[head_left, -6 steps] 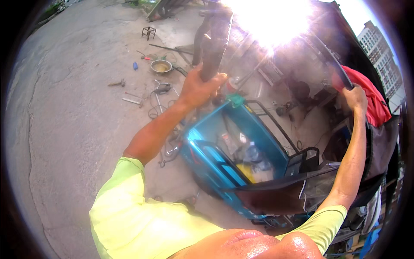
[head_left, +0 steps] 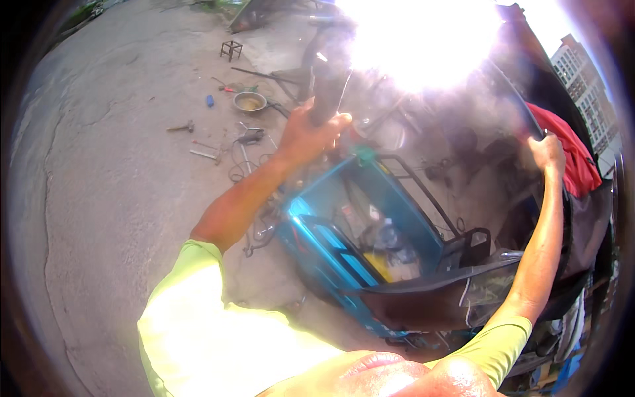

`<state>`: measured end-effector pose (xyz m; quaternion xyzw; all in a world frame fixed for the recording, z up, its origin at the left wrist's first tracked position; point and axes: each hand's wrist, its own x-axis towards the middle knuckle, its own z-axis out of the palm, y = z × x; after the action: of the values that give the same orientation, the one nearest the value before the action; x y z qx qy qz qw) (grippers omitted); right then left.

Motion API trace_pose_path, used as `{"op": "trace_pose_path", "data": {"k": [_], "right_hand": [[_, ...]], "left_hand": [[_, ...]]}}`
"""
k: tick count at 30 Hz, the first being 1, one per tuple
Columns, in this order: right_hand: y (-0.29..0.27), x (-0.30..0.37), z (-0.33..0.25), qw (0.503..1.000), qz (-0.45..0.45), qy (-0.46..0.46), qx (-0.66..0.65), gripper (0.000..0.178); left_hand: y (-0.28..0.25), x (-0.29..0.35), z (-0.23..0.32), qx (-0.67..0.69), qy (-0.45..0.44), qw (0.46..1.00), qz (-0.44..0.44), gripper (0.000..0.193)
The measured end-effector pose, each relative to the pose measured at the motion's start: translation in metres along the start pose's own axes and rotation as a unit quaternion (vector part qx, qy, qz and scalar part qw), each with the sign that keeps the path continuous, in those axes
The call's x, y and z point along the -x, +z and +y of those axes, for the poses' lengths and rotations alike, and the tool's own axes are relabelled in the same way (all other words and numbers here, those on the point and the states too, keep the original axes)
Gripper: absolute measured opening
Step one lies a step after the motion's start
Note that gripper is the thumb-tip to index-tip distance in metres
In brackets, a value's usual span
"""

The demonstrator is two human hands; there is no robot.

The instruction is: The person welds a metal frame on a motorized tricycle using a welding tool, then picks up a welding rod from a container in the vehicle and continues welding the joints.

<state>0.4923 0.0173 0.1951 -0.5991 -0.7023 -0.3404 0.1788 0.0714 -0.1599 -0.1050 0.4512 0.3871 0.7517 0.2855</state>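
My left hand (head_left: 311, 135) is raised, its fingers wrapped round the lower part of a dark welding shield (head_left: 329, 83) seen nearly edge-on. Out to the right, my right hand (head_left: 548, 153) is closed on the black handle of a welding electrode holder (head_left: 518, 99). Its far end slants up and left into a white glare (head_left: 423, 40), where the tip and whatever it meets are hidden. Smoke hangs below the glare. Between my arms stands an open blue cargo box (head_left: 413, 205) with a clear plastic bottle (head_left: 389, 237) inside.
On the concrete at left lie a hammer (head_left: 182, 126), a metal bowl (head_left: 249, 101), a blue object (head_left: 210, 100) and tangled cables. A small metal frame (head_left: 231, 50) stands farther off. Red cloth (head_left: 569, 149) hangs beside my right hand; dark fabric (head_left: 423, 304) crosses below the box.
The glare has grown wider and the smoke below it thicker, dimming the metal parts there. Both hands keep nearly the same place and hold.
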Motion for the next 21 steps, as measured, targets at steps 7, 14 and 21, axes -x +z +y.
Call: {"op": "trace_pose_path", "data": {"k": [7,14,21], "right_hand": [[0.002,-0.002,0.005,0.999,-0.024,0.009,-0.044,0.039],[0.01,-0.01,0.011,1.0,-0.01,0.012,-0.015,0.038],[-0.005,0.008,-0.002,1.0,0.019,-0.012,-0.004,0.042]], "left_hand": [[-0.002,0.004,0.003,-0.035,0.01,0.999,-0.015,0.026],[-0.002,-0.006,-0.008,-0.063,0.039,0.997,0.008,0.037],[-0.008,-0.004,-0.009,0.006,0.042,0.999,-0.007,0.022]]}}
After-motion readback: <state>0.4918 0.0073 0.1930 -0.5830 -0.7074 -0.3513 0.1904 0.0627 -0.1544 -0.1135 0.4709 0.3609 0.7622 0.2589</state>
